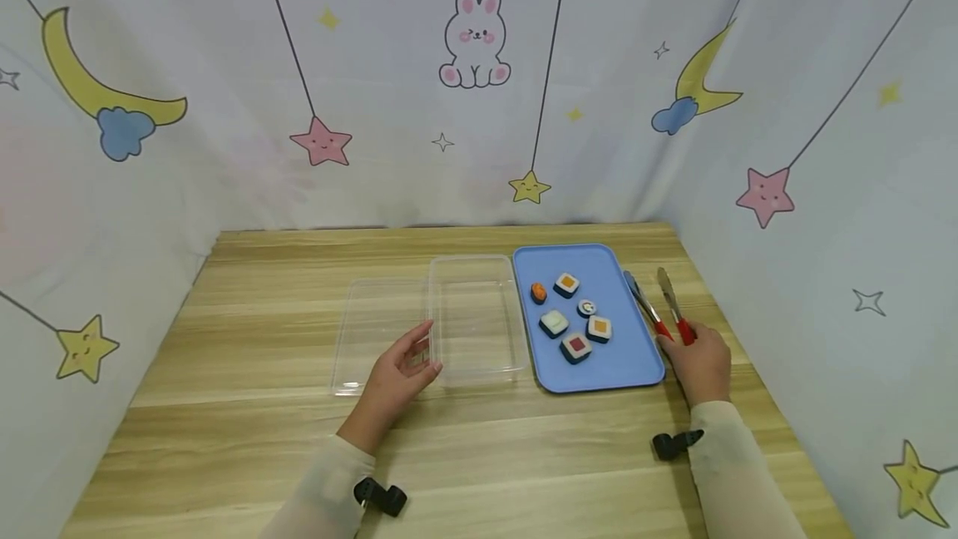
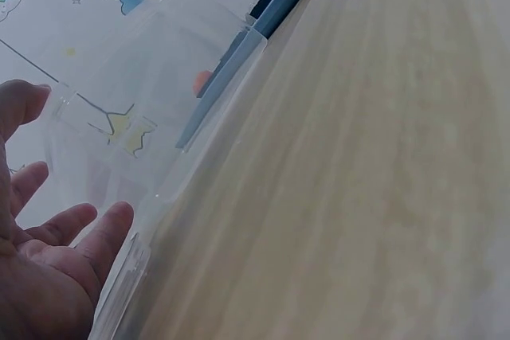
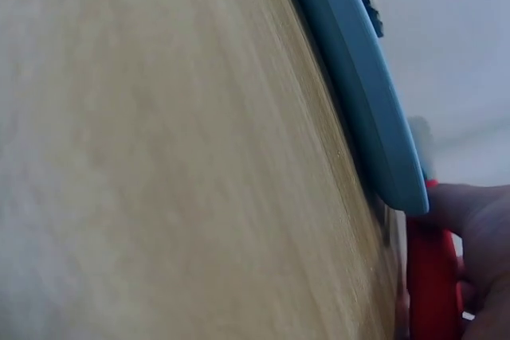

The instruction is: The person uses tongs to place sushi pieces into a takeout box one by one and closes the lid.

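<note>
My left hand (image 1: pixel 399 373) is at the left wall of a clear plastic container (image 1: pixel 479 306), with its fingers spread and fingertips right at the rim. In the left wrist view the container (image 2: pixel 151 93) stands close past the fingers. My right hand (image 1: pixel 700 363) grips the red handles of metal-ended tongs (image 1: pixel 666 306) beside a blue tray (image 1: pixel 636 368). The right wrist view shows a red handle (image 3: pixel 434 284) under the fingers, partly hidden. On the tray lie several sushi pieces, among them one with a red centre (image 1: pixel 576 347) and an orange-topped one (image 1: pixel 539 293).
A clear lid (image 1: pixel 370 339) lies flat on the wooden table (image 1: pixel 247 356), left of the container and partly behind the left hand. A patterned white curtain (image 1: pixel 404 181) closes off the back and both sides.
</note>
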`<state>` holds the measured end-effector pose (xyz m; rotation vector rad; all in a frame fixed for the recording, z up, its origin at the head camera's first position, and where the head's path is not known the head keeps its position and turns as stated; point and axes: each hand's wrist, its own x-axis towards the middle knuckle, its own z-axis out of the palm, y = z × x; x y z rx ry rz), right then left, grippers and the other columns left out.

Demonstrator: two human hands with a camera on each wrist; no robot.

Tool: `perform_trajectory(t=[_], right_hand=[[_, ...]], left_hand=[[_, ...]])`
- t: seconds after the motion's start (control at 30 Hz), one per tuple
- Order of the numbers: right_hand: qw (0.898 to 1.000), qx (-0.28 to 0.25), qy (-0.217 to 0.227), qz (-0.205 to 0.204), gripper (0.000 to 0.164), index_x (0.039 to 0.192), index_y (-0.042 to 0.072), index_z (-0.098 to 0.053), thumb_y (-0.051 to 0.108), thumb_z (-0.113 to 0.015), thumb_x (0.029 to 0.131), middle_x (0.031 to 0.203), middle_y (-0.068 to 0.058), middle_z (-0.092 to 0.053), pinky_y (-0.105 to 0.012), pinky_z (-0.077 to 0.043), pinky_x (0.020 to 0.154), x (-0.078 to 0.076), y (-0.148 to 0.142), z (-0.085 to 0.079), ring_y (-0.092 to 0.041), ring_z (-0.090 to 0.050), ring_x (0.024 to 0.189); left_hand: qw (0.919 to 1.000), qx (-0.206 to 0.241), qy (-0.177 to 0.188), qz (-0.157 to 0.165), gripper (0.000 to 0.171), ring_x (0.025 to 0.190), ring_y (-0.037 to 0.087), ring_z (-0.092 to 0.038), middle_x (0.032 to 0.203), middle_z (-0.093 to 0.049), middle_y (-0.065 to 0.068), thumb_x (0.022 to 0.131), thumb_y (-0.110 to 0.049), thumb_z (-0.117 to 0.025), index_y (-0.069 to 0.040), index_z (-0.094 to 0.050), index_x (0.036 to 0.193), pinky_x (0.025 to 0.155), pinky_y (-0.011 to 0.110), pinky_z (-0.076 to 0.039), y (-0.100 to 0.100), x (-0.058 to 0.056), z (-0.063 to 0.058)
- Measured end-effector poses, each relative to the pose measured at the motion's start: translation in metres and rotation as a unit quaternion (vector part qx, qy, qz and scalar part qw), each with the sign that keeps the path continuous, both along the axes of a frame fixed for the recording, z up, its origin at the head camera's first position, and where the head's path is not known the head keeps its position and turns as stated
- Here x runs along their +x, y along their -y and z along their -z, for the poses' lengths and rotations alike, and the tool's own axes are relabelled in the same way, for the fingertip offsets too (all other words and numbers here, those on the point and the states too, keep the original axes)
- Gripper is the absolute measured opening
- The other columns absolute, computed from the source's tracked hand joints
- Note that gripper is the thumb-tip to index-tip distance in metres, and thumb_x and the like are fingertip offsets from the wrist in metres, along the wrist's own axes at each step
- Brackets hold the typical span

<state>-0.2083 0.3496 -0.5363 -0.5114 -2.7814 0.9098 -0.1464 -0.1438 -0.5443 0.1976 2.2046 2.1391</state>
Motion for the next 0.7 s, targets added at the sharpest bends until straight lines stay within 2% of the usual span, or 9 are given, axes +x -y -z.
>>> perform_trajectory(t=[0.17,0.3,0.5,0.7], right_hand=[[1.000,-0.007,-0.026,0.007,0.063,0.135,-0.008,-0.063,0.034,-0.079,0.091,0.118,-0.029,-0.065,-0.055,-0.054,0.085,0.001,0.001,-0.003,-0.043,-0.061,0.102],[0.999,-0.008,-0.042,-0.010,0.063,0.136,-0.006,-0.062,0.033,-0.082,0.090,0.123,-0.028,-0.064,-0.057,-0.054,0.087,0.001,0.008,-0.012,-0.042,-0.060,0.104],[0.995,0.014,-0.046,-0.084,0.063,0.136,-0.004,-0.064,0.028,-0.085,0.087,0.123,-0.026,-0.064,-0.056,-0.056,0.087,-0.003,0.023,-0.029,-0.040,-0.059,0.102],[0.982,0.054,-0.035,-0.178,0.060,0.134,-0.001,-0.068,0.028,-0.088,0.084,0.120,-0.022,-0.068,-0.051,-0.056,0.084,-0.007,0.041,-0.039,-0.036,-0.059,0.099]], left_hand=[[1.0000,0.006,0.003,0.002,0.071,0.145,0.040,-0.043,0.160,-0.041,0.022,0.093,0.000,-0.075,-0.003,-0.043,0.157,0.112,0.045,-0.048,0.000,0.000,0.001],[1.0000,0.007,0.007,0.001,0.071,0.145,0.039,-0.043,0.160,-0.042,0.022,0.093,0.000,-0.075,-0.003,-0.043,0.156,0.112,0.046,-0.047,0.000,0.000,0.001],[1.0000,0.002,0.004,0.000,0.071,0.145,0.040,-0.044,0.159,-0.042,0.022,0.093,-0.001,-0.076,-0.004,-0.044,0.156,0.113,0.048,-0.046,0.001,0.000,0.001],[1.0000,0.000,0.002,0.000,0.071,0.144,0.039,-0.045,0.159,-0.043,0.022,0.093,-0.002,-0.076,-0.004,-0.044,0.156,0.112,0.048,-0.047,0.001,-0.001,0.002]])
